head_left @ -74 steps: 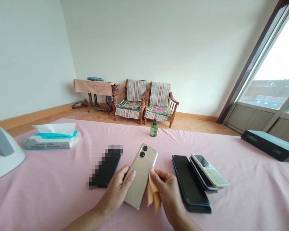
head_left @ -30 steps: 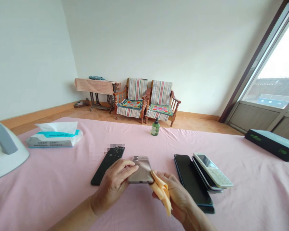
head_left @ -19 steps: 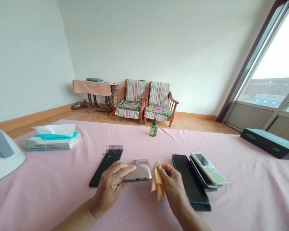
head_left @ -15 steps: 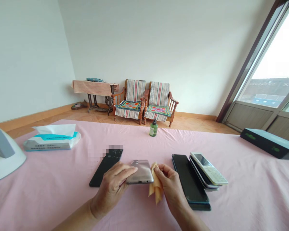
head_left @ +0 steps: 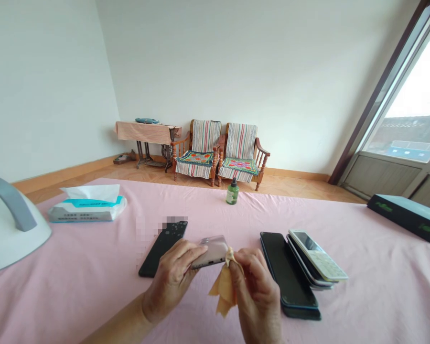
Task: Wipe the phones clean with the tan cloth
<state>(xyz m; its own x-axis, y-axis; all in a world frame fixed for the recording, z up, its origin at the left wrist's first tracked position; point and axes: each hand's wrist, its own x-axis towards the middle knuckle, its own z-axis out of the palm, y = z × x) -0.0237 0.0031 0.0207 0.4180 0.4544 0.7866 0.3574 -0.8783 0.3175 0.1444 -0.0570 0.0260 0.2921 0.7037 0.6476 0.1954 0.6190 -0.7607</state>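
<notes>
Gold slim metal phone (head_left: 212,250) gripped edgewise by left hand (head_left: 172,282), right hand (head_left: 258,296) pinching soft yellow-orange cloth (head_left: 222,288) against its end, above pink-clothed table (head_left: 75,267), mid-front edge.

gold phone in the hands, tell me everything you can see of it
The gold phone looks metallic, champagne-coloured with a glossy sheen. It is held above the pink tablecloth, seen almost end-on with its bottom edge and small port toward the camera. The left hand grips its left side; the right hand presses a yellow cloth against its right corner.
</notes>
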